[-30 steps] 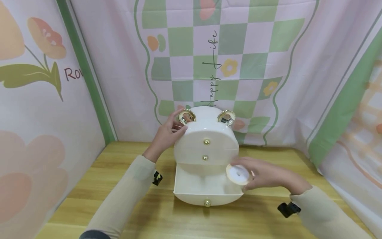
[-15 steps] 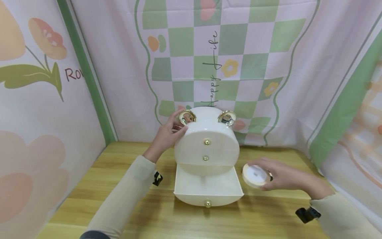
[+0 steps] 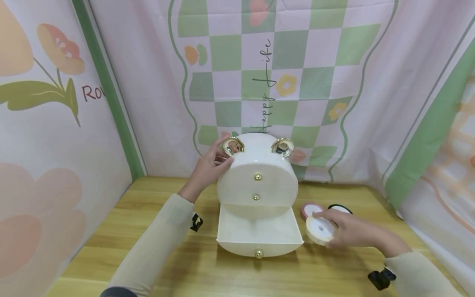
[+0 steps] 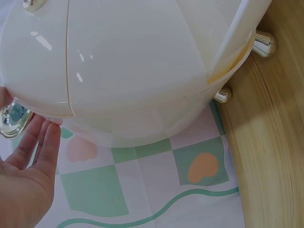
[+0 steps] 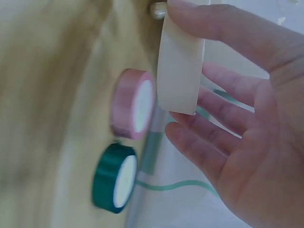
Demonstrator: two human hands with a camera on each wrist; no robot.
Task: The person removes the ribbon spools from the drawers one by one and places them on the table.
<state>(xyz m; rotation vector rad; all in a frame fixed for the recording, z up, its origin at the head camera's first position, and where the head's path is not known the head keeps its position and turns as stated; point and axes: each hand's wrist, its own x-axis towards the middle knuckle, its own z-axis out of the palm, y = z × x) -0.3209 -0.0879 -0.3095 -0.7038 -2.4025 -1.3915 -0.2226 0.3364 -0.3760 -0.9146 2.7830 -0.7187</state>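
A white rounded drawer box [image 3: 257, 181] with gold ear shapes and round gold knobs stands on the table. Its bottom drawer [image 3: 259, 229] is pulled out, nothing inside it. My left hand [image 3: 208, 165] holds the box at its left ear [image 3: 233, 146], thumb in front and fingers behind; the left wrist view shows fingertips [image 4: 51, 130] touching the shell. My right hand [image 3: 352, 231] grips a cream ribbon roll [image 3: 320, 230] by its rim, right of the drawer. Beyond it lie a pink ribbon roll [image 5: 132, 104] and a dark green ribbon roll [image 5: 114, 178], partly hidden in the head view.
The wooden table [image 3: 156, 255] ends at a hanging cloth [image 3: 148, 82] with green checks behind the box. More patterned cloth [image 3: 55, 198] hangs at the left, and another cloth [image 3: 441, 173] at the right. The drawer's front knob [image 3: 259, 253] sticks out towards me.
My right hand has carried the cream ribbon roll from over the drawer to the right, then lower and nearer. The pink and green rolls have come into sight. My left hand has stayed put.
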